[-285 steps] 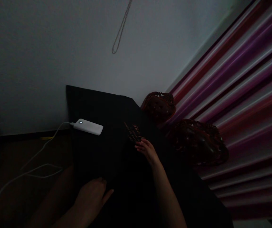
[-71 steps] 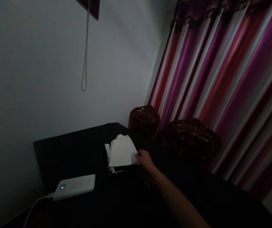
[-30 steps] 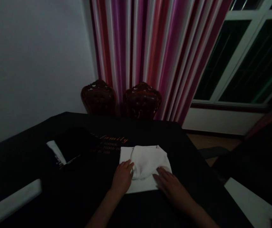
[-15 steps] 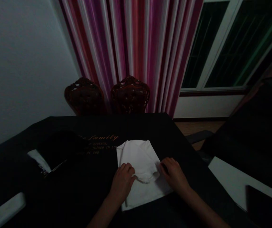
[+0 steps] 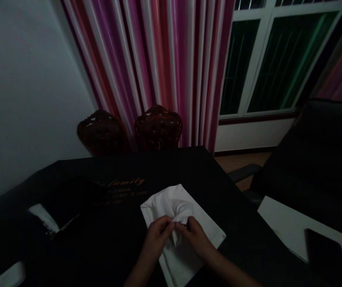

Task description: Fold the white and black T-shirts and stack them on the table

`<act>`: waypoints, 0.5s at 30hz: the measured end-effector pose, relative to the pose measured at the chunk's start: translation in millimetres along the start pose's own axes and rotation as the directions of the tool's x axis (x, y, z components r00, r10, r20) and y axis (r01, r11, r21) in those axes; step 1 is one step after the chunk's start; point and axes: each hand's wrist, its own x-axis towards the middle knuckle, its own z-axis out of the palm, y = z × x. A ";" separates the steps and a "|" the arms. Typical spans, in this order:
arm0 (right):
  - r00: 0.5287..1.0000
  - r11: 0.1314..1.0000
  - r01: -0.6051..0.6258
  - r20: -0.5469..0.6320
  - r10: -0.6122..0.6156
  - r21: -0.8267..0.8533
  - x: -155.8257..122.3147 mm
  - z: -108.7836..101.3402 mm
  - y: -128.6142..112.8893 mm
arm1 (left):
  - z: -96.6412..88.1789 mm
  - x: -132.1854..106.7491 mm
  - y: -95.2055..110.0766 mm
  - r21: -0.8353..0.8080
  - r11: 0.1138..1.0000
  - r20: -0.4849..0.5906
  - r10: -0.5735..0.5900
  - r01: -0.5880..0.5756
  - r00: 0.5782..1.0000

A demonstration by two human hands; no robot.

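A white folded cloth [image 5: 209,227] lies on the dark table in front of me, its upper layer bunched and lifted in the middle. My left hand [image 5: 159,233] pinches the raised fabric from the left. From the right, my right hand [image 5: 193,235] grips the same gathered part, its fingers closed and nearly meeting the left ones. The fingers hide the exact edge being held. Whether the cloth is a garment cannot be made out in the dim light.
The black tablecloth [image 5: 105,231] carries gold lettering. At left lie a dark bundle with a white end [image 5: 43,217] and a white object [image 5: 9,275]. On the right are a white board [image 5: 278,219], a dark flat device [image 5: 323,255] and a black chair [image 5: 317,159]. Two carved chairs stand behind.
My right hand has moved left to take hold of the cloth beside my left hand. The fabric is now gathered between them, and the cloth has turned slightly. The view has shifted too.
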 end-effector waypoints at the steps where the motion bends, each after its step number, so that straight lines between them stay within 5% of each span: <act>1: 0.999 0.997 0.036 0.003 -0.037 0.062 1.4 -0.1 -4.2 | -1.9 -0.8 4.2 -0.069 0.998 -0.037 -0.008 0.005 0.999; 4: 0.985 0.976 0.173 -0.011 -0.174 0.133 6.8 -9.8 -21.0 | -14.2 -0.6 20.1 -0.251 0.968 -0.159 -0.040 -0.002 0.986; 6: 0.975 0.974 0.213 -0.086 -0.206 0.074 12.0 -25.4 -34.5 | -30.2 0.9 34.0 -0.226 0.971 -0.317 0.003 -0.078 0.949; 9: 0.947 0.973 0.226 -0.224 -0.230 -0.042 20.4 -63.0 -64.4 | -67.2 2.5 62.8 0.027 0.978 -0.571 0.184 -0.205 0.800; 12: 0.876 0.929 0.342 -0.310 -0.370 -0.144 26.1 -114.9 -118.2 | -106.3 0.1 106.4 0.234 0.938 -0.670 0.347 -0.258 0.656; 13: 0.839 0.896 0.392 -0.317 -0.442 -0.211 26.6 -133.8 -141.8 | -116.4 -2.1 124.5 0.362 0.896 -0.659 0.440 -0.256 0.610; 15: 0.722 0.777 0.457 -0.330 -0.609 -0.433 24.1 -169.6 -191.9 | -130.6 -10.8 164.6 0.766 0.635 -0.522 0.703 -0.096 0.484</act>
